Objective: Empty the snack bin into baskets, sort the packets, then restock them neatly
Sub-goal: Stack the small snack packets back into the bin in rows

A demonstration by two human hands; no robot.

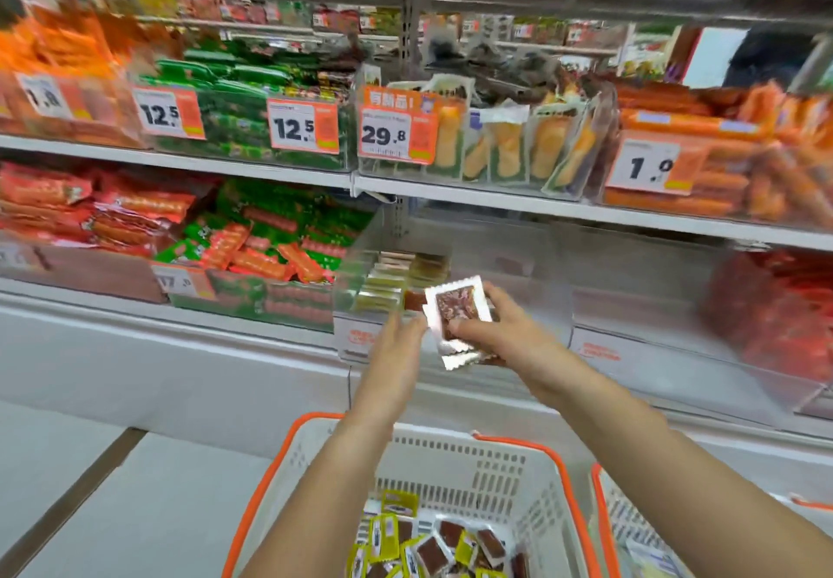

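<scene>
**Operator:** Status of the hands?

**Technician:** Right hand [498,329] grips a stack of silver packets [457,314] just before the clear bin [374,280]; left hand [399,341], fingers straight, touches the stack's edge. Square the edges, then seat the stack upright beside the row in the clear bin.

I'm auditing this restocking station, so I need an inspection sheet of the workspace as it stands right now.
Surface: white shelf ledge below the clear snack bin.
Job's things: a row of packets stands in the bin; a stack of silver-edged packets is held at the bin's front; the white basket with orange rim holds loose yellow and brown packets; a second basket sits to its right.
Clutter: nothing seen.
Grippers: right hand grips the stack; left hand, fingers straight, touches its edge.
Cables: nothing seen.
Surroundings: stocked shelves with price tags, blurred.
</scene>
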